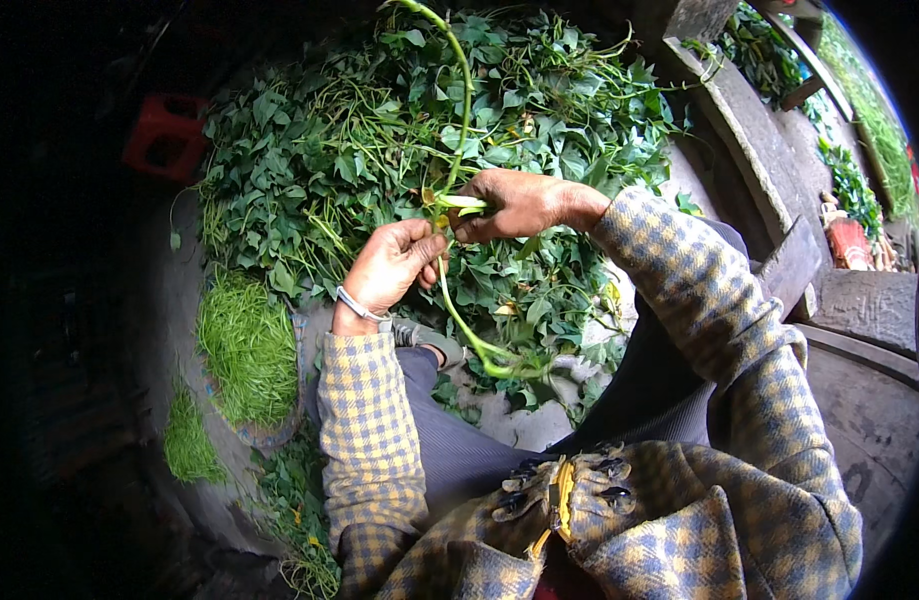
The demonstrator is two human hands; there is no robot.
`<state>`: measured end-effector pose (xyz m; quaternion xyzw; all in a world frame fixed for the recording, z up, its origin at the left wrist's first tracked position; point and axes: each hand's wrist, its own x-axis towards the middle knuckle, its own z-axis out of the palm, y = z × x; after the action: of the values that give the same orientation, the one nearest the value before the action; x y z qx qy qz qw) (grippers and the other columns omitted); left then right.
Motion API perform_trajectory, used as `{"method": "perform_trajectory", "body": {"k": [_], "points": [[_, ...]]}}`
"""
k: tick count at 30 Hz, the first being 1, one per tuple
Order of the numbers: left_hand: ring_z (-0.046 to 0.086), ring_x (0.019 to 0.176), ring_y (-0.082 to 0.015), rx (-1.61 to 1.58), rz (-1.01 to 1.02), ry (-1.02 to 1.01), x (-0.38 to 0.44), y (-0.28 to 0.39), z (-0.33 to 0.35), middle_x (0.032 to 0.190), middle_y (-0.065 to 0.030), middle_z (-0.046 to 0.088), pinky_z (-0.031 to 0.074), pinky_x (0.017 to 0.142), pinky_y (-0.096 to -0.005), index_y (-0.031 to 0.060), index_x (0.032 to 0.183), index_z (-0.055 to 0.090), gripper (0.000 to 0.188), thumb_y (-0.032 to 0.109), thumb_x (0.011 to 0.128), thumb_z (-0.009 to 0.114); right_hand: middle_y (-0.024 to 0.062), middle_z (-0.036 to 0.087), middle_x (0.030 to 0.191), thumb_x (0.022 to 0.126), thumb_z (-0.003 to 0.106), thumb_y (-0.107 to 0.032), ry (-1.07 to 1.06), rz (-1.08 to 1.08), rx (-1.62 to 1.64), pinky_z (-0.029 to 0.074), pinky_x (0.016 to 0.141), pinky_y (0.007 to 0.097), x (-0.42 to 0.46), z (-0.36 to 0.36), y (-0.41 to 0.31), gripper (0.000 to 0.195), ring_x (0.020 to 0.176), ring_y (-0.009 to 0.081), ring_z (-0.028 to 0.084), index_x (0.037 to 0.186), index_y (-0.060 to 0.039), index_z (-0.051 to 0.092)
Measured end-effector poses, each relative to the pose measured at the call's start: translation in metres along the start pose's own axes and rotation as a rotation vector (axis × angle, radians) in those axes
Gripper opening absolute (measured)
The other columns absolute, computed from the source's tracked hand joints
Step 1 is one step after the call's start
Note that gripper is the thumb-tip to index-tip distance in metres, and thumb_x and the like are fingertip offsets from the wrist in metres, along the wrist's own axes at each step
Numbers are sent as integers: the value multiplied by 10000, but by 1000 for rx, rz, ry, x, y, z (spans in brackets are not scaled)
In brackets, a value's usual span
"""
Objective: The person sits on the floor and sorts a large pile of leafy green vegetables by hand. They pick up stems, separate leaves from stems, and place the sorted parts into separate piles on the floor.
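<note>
A long green leafy vine stem (pixel 467 105) arcs down from the top of the view, passes between my two hands and curls off to the lower right. My left hand (pixel 401 262), with a pale band at the wrist, pinches it between thumb and fingers. Touching or nearly touching that hand, my right hand (pixel 513 206) has its fingers closed around pale cut stalks (pixel 462 202) beside a small yellow leaf. Under both hands spreads a large heap of green leafy vines (pixel 294 157) on the floor.
A round tray heaped with cut green grass (pixel 246 352) lies at the left, with more grass (pixel 189 442) beside it. A red plastic crate or stool (pixel 165 136) stands upper left. Wooden boards (pixel 737 142) run along the right. My shoe (pixel 429 339) rests at the heap's near edge.
</note>
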<state>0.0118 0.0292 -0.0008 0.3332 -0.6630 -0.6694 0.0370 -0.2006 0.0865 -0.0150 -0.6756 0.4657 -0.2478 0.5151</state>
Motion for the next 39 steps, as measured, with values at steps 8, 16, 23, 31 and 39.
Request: {"method": "perform_trajectory", "body": {"k": [8,16,23,31,39], "points": [[505,572,-94,-409,140,49,-24,7,-15,695,-42,543,431,512,-205,32,882,535,236,267,903,546,17,606,778,870,590,-350,283,219,246,452,625,253,-10,-27,0,346,674,98,535,1008,-33,587],[551,663,-116,-596,319,260,-9,1,-24,806,-50,587,473,596,-237,40,926,575,195,231,913,536,-41,425,604,903,535,-370,-78,140,979,378,445,222,1,37,-9,308,488,66,402,763,-107,455],[548,637,-82,-503,312,447,5,3,-18,789,-25,600,470,569,-209,48,921,589,215,260,899,566,-67,520,632,784,709,-338,53,124,683,311,441,216,-4,44,-22,263,506,40,403,824,-97,610],[519,612,-37,-29,279,548,12,6,7,767,19,586,422,511,-167,40,994,576,252,265,883,595,-47,566,673,825,663,-264,207,74,669,321,480,204,1,36,-19,191,558,35,418,815,-78,618],[570,630,-72,-19,246,393,11,1,10,786,-28,606,483,550,-197,1,1056,546,207,156,919,529,-55,540,636,837,596,-242,163,146,513,295,434,216,0,30,-4,171,507,35,397,816,-74,617]]}}
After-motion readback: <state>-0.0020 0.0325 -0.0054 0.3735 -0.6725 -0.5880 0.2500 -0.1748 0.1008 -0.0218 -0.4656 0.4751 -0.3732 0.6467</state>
